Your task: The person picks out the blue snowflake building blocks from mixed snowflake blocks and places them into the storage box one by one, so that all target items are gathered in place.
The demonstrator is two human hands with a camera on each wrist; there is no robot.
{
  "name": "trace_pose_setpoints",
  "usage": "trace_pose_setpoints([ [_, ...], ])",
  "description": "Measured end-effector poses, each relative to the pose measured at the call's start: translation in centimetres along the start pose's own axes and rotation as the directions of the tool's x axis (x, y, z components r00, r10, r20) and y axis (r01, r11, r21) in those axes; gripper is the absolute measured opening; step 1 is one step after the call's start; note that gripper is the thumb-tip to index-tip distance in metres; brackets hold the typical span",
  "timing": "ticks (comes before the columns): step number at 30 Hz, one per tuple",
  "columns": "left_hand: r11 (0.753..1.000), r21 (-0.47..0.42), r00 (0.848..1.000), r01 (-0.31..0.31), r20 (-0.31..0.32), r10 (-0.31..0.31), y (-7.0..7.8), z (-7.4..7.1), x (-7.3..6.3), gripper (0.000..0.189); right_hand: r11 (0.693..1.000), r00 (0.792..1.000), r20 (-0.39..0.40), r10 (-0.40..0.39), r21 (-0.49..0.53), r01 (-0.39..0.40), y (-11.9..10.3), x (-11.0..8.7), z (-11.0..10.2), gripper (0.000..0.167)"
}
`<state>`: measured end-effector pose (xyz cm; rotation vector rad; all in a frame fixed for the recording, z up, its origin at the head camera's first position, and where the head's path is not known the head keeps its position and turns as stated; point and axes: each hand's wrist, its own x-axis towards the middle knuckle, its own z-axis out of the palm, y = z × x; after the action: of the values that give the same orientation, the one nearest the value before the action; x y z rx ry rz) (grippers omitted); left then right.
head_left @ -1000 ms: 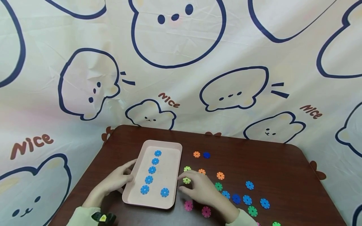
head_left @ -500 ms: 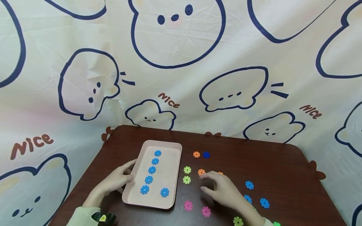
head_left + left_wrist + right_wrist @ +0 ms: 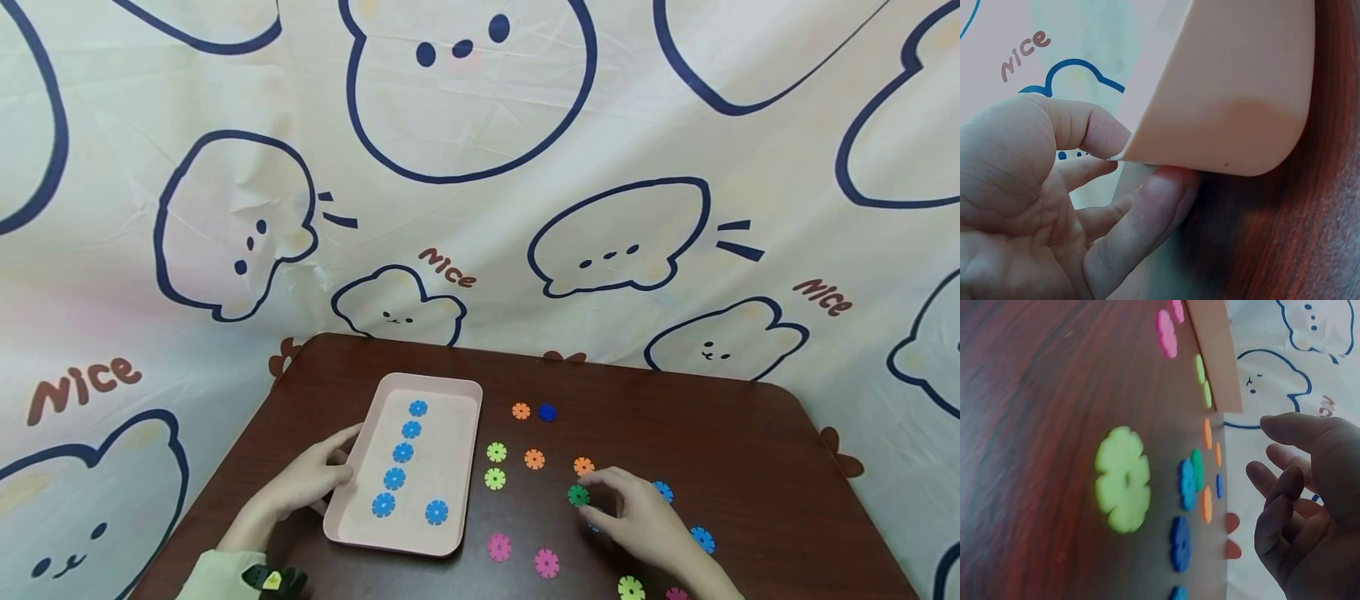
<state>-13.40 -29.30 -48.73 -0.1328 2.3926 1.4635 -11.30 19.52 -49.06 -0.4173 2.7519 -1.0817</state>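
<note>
A pale pink tray (image 3: 446, 433) lies on the table with several light-blue flower-shaped plastic discs (image 3: 402, 452) in a column and a single blue disc (image 3: 437, 512) at its near right. My left hand (image 3: 306, 477) grips the tray's left edge, thumb and fingers at the rim in the left wrist view. My right hand (image 3: 637, 510) hovers above the loose discs, thumb and index finger apart, nothing between them. Nearest its fingertips are a green disc (image 3: 577, 496) and an orange disc (image 3: 583, 466). A blue disc (image 3: 1187, 484) beside the green one is mostly hidden by the hand in the head view.
Right of the tray lie two yellow-green discs (image 3: 496, 465), pink discs (image 3: 500, 547), orange discs (image 3: 534, 459) and a dark-blue disc (image 3: 547, 412). A blue disc (image 3: 702, 540) lies beyond my right wrist. A patterned cloth (image 3: 480, 225) hangs behind the brown table (image 3: 720, 433).
My right hand has moved rightward from beside the tray's right edge to over the green and blue discs. My left hand and the tray have stayed in place.
</note>
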Motion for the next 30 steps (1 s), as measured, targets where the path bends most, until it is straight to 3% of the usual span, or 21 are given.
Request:
trace_pose_setpoints([
  [7,1.0,0.003,1.0,-0.002,0.0,0.002,0.0,0.0,0.0,0.076,0.998,0.998,0.011,0.054,-0.016,-0.054,1.6,-0.7,-0.2,0.035],
  [15,1.0,0.002,1.0,-0.001,0.002,0.001,0.1,0.0,0.0,0.077,0.995,0.998,0.023,0.058,-0.086,-0.056,2.8,-0.9,-0.1,0.038],
  [30,1.0,0.004,1.0,0.013,0.002,-0.013,0.1,0.0,-0.1,0.076,0.993,0.994,0.081,0.076,-0.092,-0.068,3.7,-0.7,0.4,0.031],
])
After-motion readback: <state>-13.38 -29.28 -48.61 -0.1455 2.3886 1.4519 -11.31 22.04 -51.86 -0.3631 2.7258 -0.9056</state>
